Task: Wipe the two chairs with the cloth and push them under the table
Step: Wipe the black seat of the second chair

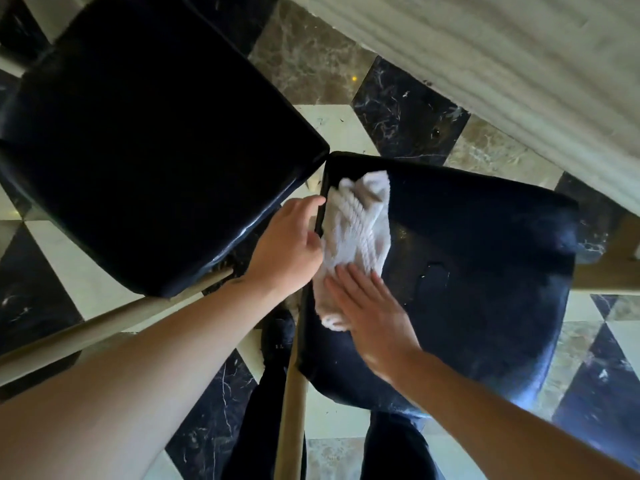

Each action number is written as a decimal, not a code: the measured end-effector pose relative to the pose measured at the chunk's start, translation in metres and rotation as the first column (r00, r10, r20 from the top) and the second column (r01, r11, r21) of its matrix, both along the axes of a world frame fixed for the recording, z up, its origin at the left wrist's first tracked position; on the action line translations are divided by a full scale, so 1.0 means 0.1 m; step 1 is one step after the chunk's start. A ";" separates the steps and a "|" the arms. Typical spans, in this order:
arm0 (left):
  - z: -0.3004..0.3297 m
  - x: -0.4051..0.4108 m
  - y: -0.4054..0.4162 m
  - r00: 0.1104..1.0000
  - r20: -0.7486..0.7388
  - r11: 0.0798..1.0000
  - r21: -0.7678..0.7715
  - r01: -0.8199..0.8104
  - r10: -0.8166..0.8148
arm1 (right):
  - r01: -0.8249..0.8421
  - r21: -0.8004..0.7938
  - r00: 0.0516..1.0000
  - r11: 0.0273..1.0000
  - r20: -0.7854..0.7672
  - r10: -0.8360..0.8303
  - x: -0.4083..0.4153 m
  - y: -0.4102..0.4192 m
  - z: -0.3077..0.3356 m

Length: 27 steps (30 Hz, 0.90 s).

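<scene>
We judge the task to be in its wiping stage: the cloth (353, 237) lies on the right chair (467, 271), and neither that nor the left chair (138, 133) is under the table (485, 64). Our right hand (367, 306) presses flat, fingers straight, on the cloth. Our left hand (287, 244) curls round the seat's left edge, touching the cloth; we cannot tell whether it pinches it.

Your items: white ribbed cloth (353, 237), crumpled, on right black chair (467, 271) seat; left black chair (145, 133) adjacent, corners nearly touching.
</scene>
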<state>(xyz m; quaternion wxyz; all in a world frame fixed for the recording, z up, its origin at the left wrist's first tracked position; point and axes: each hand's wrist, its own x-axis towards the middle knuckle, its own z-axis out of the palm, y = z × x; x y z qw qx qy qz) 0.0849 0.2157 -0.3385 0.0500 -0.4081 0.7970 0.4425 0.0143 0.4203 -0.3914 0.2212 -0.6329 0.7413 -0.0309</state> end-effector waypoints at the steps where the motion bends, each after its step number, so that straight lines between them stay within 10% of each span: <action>1: 0.01 -0.03 0.00 1.000 -0.006 1.000 -0.004 0.030 -0.030 | -0.071 0.024 0.997 0.997 -0.002 0.072 0.07 0.18 0.01; 15: -0.12 0.04 0.13 0.788 0.250 0.821 0.060 0.567 -0.563 | -0.798 0.198 0.564 0.570 -0.088 0.821 -0.55 1.54 0.09; 27: -0.12 -0.01 0.15 0.699 0.360 0.772 0.111 0.625 -0.618 | -0.577 0.327 0.782 0.748 -0.041 0.622 -1.05 1.77 0.44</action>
